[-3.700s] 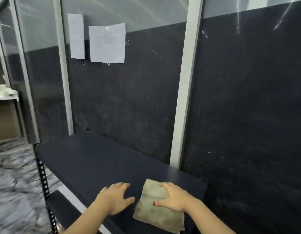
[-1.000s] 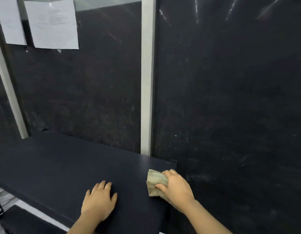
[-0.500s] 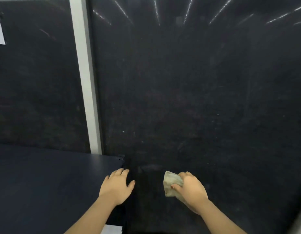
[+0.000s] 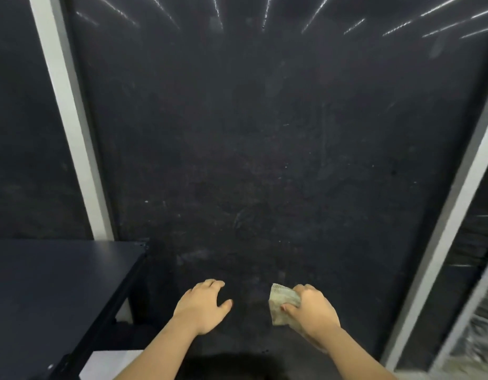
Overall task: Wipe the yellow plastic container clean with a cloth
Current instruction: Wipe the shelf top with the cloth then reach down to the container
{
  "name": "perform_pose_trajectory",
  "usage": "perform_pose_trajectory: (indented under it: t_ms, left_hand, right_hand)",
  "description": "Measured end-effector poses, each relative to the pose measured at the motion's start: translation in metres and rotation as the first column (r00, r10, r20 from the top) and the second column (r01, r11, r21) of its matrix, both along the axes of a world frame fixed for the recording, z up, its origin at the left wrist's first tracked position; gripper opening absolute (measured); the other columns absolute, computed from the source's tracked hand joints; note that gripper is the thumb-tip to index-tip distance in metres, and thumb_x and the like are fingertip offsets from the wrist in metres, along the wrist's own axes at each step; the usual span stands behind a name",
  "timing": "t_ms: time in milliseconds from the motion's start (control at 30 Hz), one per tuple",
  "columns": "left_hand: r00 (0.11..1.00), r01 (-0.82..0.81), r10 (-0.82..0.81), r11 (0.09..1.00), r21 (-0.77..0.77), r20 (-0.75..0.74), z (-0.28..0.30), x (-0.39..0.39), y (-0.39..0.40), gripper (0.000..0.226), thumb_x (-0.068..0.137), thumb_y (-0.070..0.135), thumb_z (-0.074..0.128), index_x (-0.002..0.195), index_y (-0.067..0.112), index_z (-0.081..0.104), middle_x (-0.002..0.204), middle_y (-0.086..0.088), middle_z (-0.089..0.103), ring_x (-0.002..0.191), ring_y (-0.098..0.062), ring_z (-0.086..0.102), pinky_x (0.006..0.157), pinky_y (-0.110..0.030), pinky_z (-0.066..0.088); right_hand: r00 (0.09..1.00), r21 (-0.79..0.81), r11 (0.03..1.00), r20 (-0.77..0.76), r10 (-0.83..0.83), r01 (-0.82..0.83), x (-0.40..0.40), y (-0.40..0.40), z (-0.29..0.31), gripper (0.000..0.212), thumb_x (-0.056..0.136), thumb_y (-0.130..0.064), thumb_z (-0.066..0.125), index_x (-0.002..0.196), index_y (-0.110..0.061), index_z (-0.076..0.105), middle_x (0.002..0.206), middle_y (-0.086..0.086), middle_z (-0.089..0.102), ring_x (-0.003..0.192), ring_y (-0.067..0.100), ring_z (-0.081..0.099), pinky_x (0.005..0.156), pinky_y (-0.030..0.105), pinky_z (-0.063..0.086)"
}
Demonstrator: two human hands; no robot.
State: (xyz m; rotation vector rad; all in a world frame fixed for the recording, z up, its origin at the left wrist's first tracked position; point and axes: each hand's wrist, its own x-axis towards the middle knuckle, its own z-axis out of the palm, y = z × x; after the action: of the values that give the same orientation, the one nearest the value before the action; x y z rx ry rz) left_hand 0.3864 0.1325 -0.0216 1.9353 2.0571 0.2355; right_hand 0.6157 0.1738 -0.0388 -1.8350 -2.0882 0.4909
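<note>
- Right hand: closed around a folded pale greenish cloth, thumb across the near face, fingers curled over the top edge; cloth projecting leftward out of the grip.
- Left hand: empty, palm down, fingers spread and slightly curled, thumb out to the right; held in the air, contact with any surface not determinable.
- Hands well apart from each other, both low in view and to the right of the dark shelf.
- Dark shelf: flat top at lower left, its right corner just left of the left hand; a lighter surface visible below its front edge.
- Dark wall panel: fills the view behind and right of the shelf; scuffed, with pale streaks of reflected light along the top.
- White upright strip: runs up from the rear edge of the shelf, leaning in the wide-angle view.
- Second pale strip: far right of the shelf, bounding the panel.
- Yellow plastic container: not visible; position not determinable.
</note>
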Motion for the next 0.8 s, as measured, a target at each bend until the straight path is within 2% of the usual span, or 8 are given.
perform_pose_trajectory:
  t_ms: [233,433,633,800]
  left_hand:
    - [1.000,0.017,-0.016,0.999,-0.035,0.022,-0.010,0.021,-0.017,0.057,0.091,0.048,0.041,0.142,0.026,0.030,0.152,0.008,0.029,0.137,-0.015,0.032,0.110,-0.032,0.031]
    - [0.999,0.016,-0.014,0.998,-0.067,0.035,-0.025,0.018,-0.021,0.057,0.090,0.049,0.042,0.142,0.028,0.031,0.153,0.008,0.030,0.137,-0.015,0.033,0.110,-0.032,0.032]
    - [0.999,0.013,-0.008,0.994,-0.105,0.051,-0.047,0.006,-0.019,0.057,0.090,0.048,0.043,0.141,0.026,0.032,0.152,0.007,0.032,0.135,-0.018,0.036,0.108,-0.032,0.034]
    - [0.998,0.008,0.002,0.986,-0.164,0.055,-0.081,-0.004,-0.013,0.056,0.090,0.049,0.043,0.141,0.028,0.032,0.151,0.008,0.033,0.135,-0.018,0.037,0.107,-0.033,0.035]
  right_hand:
    - [1.000,-0.035,0.999,-0.005,-0.013,0.013,0.020,-0.018,-0.014,0.027,0.086,-0.038,0.055,0.107,-0.022,0.056,0.099,-0.007,0.050,0.081,0.014,0.053,0.065,0.024,0.039]
    - [1.000,-0.088,0.996,-0.011,-0.008,0.007,0.018,-0.026,-0.031,0.030,0.085,-0.040,0.057,0.109,-0.023,0.055,0.110,-0.004,0.055,0.094,0.017,0.059,0.073,0.027,0.045]
    - [1.000,-0.148,0.989,0.002,0.005,-0.005,0.004,-0.027,-0.055,0.030,0.084,-0.041,0.058,0.107,-0.022,0.056,0.102,-0.006,0.051,0.095,0.019,0.059,0.077,0.031,0.047]
    - [1.000,-0.211,0.977,0.014,0.009,-0.006,-0.008,-0.026,-0.084,0.031,0.084,-0.040,0.057,0.109,-0.021,0.055,0.114,-0.001,0.056,0.099,0.020,0.059,0.078,0.032,0.047]
